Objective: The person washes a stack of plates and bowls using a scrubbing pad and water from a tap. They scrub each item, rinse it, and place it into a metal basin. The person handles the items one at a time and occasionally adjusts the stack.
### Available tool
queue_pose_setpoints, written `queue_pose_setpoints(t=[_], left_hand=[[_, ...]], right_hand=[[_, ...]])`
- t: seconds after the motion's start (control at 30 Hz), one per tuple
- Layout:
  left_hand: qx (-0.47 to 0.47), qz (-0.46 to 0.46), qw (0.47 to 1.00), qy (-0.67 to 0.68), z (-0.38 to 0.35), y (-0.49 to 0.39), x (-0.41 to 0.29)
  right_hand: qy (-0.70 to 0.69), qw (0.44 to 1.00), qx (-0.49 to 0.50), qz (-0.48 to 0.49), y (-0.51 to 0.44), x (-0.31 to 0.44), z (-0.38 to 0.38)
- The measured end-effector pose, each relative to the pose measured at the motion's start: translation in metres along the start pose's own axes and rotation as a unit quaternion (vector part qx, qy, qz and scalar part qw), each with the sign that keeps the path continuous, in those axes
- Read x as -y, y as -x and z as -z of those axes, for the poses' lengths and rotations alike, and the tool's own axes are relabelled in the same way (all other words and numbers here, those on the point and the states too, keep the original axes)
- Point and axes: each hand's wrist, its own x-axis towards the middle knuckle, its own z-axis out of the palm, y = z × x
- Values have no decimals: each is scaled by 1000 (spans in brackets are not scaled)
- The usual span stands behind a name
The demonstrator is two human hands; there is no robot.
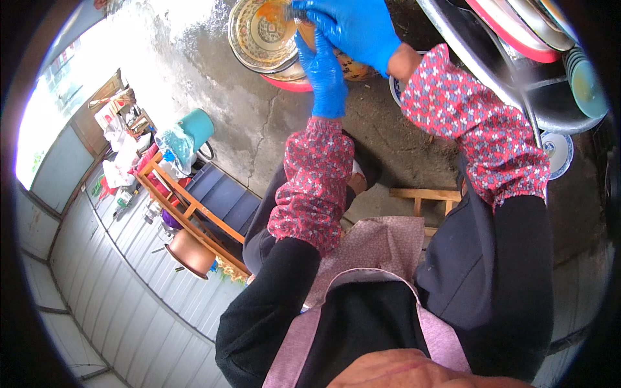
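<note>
Both my hands wear blue rubber gloves and meet at the top of the view. My left hand (325, 72) reaches up with its thumb and fingers around the edge of a yellowish dish (306, 34), mostly hidden by the gloves. Above it and to the right, my right hand (356, 31) is bent over the same dish; a dark, blurred item (292, 13) shows at its fingertips, too unclear to name. Just left of the hands, a patterned bowl (264, 46) with orange liquid or residue in it rests on stacked dishes, one with a red rim (288, 85).
A large metal basin (565, 127) at the upper right holds plates and stacked green bowls (584, 87). A blue-and-white bowl (556, 154) lies beside it. A wooden stool (427, 195) is between my legs. At left stand a teal bucket (196, 127), grey crate (223, 194) and wooden frame (194, 213).
</note>
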Motion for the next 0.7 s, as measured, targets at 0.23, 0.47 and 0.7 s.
queue_pose_setpoints(t=[0.23,0.47,0.7], left_hand=[[68,145,964,210,-4,-5,-26],[193,115,972,65,36,-14,-40],[311,-3,841,-443,81,-53,-56]], right_hand=[[63,996,56,23,12,9,5],[109,983,143,20,79,21,-15],[18,984,148,99,91,14,-30]])
